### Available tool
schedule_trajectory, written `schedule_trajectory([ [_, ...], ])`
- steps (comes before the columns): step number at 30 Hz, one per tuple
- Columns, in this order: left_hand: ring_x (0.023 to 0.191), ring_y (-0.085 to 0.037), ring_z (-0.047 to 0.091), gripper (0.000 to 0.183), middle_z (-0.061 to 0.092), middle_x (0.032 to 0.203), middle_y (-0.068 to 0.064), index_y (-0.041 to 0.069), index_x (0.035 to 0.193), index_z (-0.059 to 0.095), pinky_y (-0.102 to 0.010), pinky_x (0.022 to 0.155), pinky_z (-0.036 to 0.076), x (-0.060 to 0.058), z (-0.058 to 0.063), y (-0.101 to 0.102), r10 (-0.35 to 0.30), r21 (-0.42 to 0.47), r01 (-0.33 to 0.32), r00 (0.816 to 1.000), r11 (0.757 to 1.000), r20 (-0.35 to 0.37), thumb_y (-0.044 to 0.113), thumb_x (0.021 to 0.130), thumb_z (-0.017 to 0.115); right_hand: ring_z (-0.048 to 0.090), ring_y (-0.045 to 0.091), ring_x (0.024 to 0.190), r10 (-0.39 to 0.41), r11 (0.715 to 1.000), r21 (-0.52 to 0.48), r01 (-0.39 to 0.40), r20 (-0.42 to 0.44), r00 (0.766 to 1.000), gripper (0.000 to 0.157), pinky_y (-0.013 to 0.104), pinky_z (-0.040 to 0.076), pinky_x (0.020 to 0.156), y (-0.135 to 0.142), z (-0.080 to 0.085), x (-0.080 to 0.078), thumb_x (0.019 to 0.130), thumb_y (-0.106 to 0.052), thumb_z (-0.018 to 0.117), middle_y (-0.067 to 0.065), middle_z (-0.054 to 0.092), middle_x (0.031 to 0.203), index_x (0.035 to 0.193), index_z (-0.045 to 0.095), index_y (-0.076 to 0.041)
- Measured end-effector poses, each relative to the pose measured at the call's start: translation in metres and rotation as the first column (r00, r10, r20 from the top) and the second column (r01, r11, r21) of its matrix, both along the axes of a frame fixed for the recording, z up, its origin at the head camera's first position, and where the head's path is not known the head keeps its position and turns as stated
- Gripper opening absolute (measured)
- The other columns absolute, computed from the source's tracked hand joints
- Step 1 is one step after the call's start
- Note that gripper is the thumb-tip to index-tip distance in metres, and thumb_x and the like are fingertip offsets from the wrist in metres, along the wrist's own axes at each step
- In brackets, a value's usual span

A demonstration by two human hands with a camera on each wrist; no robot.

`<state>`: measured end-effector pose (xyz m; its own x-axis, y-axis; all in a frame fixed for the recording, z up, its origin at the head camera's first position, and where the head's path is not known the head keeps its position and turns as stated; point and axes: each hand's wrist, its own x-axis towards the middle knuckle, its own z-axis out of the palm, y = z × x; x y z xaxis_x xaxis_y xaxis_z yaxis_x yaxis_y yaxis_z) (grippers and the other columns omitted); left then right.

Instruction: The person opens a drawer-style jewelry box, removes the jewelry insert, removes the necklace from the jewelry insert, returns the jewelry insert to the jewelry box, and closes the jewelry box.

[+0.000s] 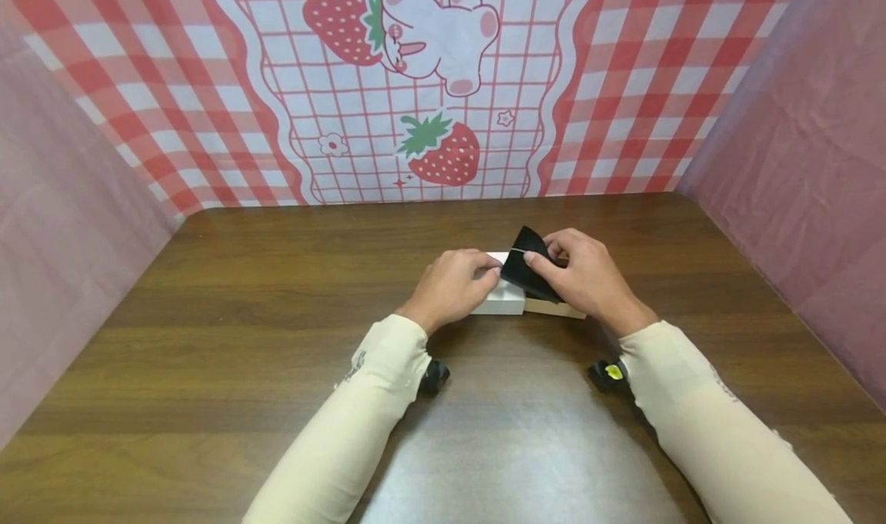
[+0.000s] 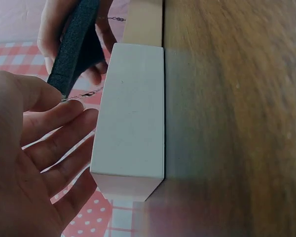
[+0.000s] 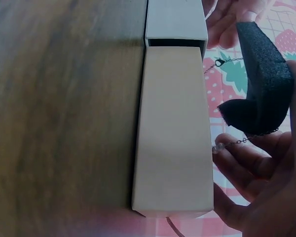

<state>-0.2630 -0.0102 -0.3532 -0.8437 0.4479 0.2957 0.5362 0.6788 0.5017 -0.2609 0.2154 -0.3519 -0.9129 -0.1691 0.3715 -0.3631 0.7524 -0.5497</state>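
Note:
My right hand (image 1: 588, 272) grips a bent black foam pad (image 1: 527, 268), thumb on its face, above a small drawer-style box. Across the pad runs a thin silvery jewellery chain (image 1: 517, 250); a lobster clasp (image 3: 219, 62) and clear beads (image 3: 218, 147) show on it in the right wrist view. With thumb and index finger, my left hand (image 1: 453, 282) pinches the chain at the pad's corner, its other fingers spread beside the white sleeve (image 2: 130, 113). From that sleeve the tan drawer (image 3: 175, 128) sticks out to the right. The drawer's inside is mostly hidden.
The box lies on a brown wood-grain table (image 1: 242, 355). Behind stands a red-and-white checked cloth (image 1: 623, 85) printed with strawberries; pink cloth (image 1: 796, 162) hangs at both sides. A brown ribbon (image 3: 174, 227) pokes from the drawer's end. Black wrist devices (image 1: 434, 376) sit under the sleeves.

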Motion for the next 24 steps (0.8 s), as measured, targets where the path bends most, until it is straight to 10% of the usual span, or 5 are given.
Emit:
schedule_trajectory([
  [14,0.099,-0.009,0.063,0.03,0.072,0.113,0.005,0.019,0.115,0.077,-0.034,0.084,0.05,0.0016,0.0006,0.0005,0.0,0.055,-0.003,0.999,0.998,0.048,0.029,0.098,0.054,0.061,0.028,0.098,0.014,1.0,-0.013,-0.014,-0.016,1.0,0.037,0.047,0.047,0.079,0.0008,0.0004,0.0015,0.096,-0.039,0.067,0.011,0.066,0.114,0.098,0.068,-0.003],
  [24,0.072,-0.011,0.055,0.03,0.062,0.078,0.01,0.026,0.095,0.074,-0.033,0.066,0.044,0.0035,0.0,-0.0005,-0.023,0.106,0.018,0.999,0.994,0.046,0.032,0.1,0.045,0.062,0.029,0.099,0.036,0.999,-0.039,-0.037,-0.023,0.999,0.035,0.048,0.049,0.08,-0.0004,0.0007,0.0022,0.097,-0.038,0.066,0.012,0.065,0.116,0.096,0.067,-0.003],
])
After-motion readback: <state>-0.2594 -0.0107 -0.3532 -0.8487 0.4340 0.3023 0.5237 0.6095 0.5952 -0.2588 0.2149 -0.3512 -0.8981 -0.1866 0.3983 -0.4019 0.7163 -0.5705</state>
